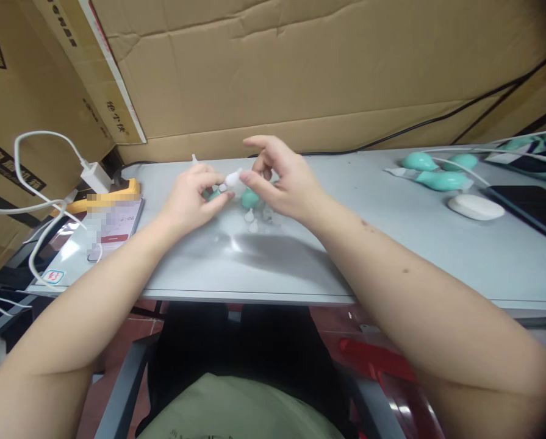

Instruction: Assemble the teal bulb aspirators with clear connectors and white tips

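The left hand (pixel 191 194) has fingers closed on a teal bulb (pixel 215 194); beside their tips, the right hand (pixel 284 177) touches a white piece (pixel 233 179), pinched or not, I cannot tell. Handling parts together seems underway, calling for steady fingers.

Cardboard (pixel 327 73) behind grey desk (pixel 355 183); reddish floor (pixel 331 320).

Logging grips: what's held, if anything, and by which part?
The left hand seems to hold a teal bulb, exact part hidden; for the right hand, it's unclear.

Left hand (pixel 194 194), right hand (pixel 287 178), white piece (pixel 233 179) between, gray desk (pixel 236 277)
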### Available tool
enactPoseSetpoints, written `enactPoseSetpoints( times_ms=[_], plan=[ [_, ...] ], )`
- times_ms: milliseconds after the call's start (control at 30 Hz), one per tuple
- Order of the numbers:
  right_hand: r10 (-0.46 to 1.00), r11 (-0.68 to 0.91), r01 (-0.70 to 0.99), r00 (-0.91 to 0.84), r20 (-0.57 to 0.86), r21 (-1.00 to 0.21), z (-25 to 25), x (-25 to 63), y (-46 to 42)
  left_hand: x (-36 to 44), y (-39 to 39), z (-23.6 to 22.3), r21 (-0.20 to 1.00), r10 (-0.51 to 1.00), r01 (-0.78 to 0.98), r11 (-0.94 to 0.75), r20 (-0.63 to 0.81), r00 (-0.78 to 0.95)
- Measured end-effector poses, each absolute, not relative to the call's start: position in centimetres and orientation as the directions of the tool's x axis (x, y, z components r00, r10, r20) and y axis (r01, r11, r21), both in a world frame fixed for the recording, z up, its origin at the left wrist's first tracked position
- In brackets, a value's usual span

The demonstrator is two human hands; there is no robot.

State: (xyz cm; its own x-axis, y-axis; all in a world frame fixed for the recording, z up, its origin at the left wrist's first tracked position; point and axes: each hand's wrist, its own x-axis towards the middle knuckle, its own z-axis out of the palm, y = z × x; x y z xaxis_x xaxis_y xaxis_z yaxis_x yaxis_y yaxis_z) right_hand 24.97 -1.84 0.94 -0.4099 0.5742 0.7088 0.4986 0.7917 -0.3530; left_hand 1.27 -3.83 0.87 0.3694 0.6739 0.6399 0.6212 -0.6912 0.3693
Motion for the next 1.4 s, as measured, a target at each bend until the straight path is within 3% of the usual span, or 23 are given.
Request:
enactPoseSetpoints(
  times_ms=[200, 400, 767, 1000, 1167, 1300, 1400],
  plan=[
    [0.597, 0.764, 0.529, -0.363, 0.716, -0.370, 1.4, 26.0, -1.7, 0.8, -2.5, 0.9, 0.562, 0.793, 0.591, -0.578, 0.559, 0.244],
    [0.577, 0.793, 0.498, -0.429, 0.695, -0.351, 1.3, 25.6, -1.8, 1.3, -1.6, 0.5, 0.534, 0.821, 0.677, -0.507, 0.538, 0.192],
    [0.576, 0.784, 0.516, -0.399, 0.714, -0.344, 1.4, 26.0, -1.9, 1.0, -0.6, -0.8, 0.601, 0.851, 0.639, -0.480, 0.495, 0.174],
    [0.586, 0.761, 0.549, -0.350, 0.731, -0.347, 2.4, 26.8, -2.0, 0.3, -1.9, -0.1, 0.427, 0.789, 0.738, -0.523, 0.569, 0.230],
    [0.643, 0.722, 0.574, -0.352, 0.680, -0.386, 3.8, 27.5, -2.8, -0.6, -2.7, 0.7, 0.344, 0.700, 0.715, -0.608, 0.658, 0.278],
    [0.723, 0.691, 0.568, -0.541, 0.430, -0.447, 5.2, 28.9, -2.9, -0.9, -3.3, 1.0, 0.222, 0.522, 0.627, -0.746, 0.781, 0.344],
    [0.684, 0.703, 0.573, -0.708, 0.176, -0.422, 5.5, 30.1, -2.3, -0.7, -3.6, 0.9, 0.138, 0.443, 0.569, -0.810, 0.780, 0.442]
  ],
)
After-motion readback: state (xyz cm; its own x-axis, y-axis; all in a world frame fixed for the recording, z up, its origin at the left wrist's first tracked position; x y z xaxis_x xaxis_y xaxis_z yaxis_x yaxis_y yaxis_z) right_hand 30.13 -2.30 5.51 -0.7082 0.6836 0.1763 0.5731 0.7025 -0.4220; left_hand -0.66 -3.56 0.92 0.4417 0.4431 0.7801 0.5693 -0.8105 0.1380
